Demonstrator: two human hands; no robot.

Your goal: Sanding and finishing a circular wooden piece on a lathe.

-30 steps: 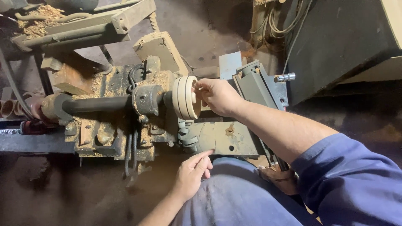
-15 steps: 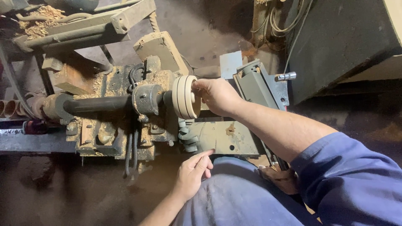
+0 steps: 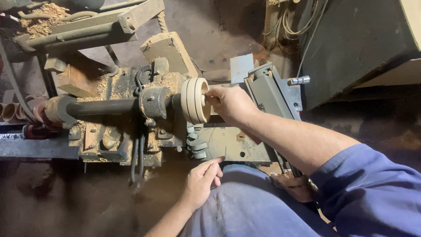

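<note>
A pale wooden disc (image 3: 193,101) with grooved rim sits on the end of a dark lathe shaft (image 3: 105,106). My right hand (image 3: 230,103) reaches in from the right, thumb and fingers pinched against the disc's face. Whether something small lies between the fingertips is hidden. My left hand (image 3: 201,182) rests on my blue-trousered thigh, fingers loosely apart, fingertips touching the edge of the rusty metal lathe bed (image 3: 232,145). It holds nothing.
A grey metal bracket (image 3: 272,94) stands behind my right hand. Small grey ridged pieces (image 3: 195,142) sit below the disc. Sawdust covers the lathe body (image 3: 114,131). Cables (image 3: 294,26) hang beside a dark box (image 3: 351,44). Wooden rings (image 3: 8,112) lie far left.
My right hand has drawn slightly rightward off the disc's side, so more of the disc's face shows. My left hand has barely moved.
</note>
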